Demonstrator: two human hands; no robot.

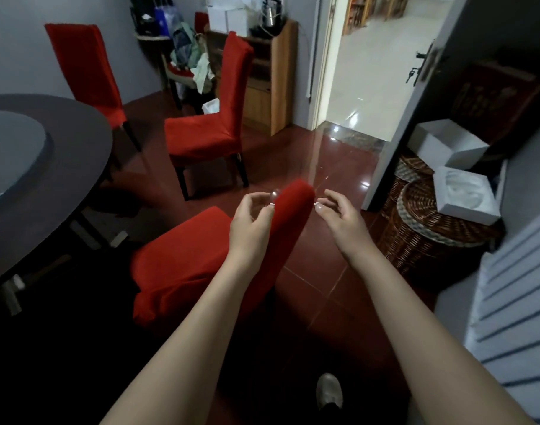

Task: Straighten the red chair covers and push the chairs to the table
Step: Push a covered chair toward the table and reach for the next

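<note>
1. Here, the nearest red-covered chair (185, 259) stands near the round table (78, 139), its backrest top between both hands.
2. Left hand (251, 220): loosely curled, fingertips at the cover; grip unclear.
3. Right hand (339, 214): loosely curled, empty, just beside.

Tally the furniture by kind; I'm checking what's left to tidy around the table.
Red chairs: 3 (near chair, middle chair, far chair)
Clothes-heaped chair: 1
Table: 1
Cabinet: 1
Total: 6
</note>
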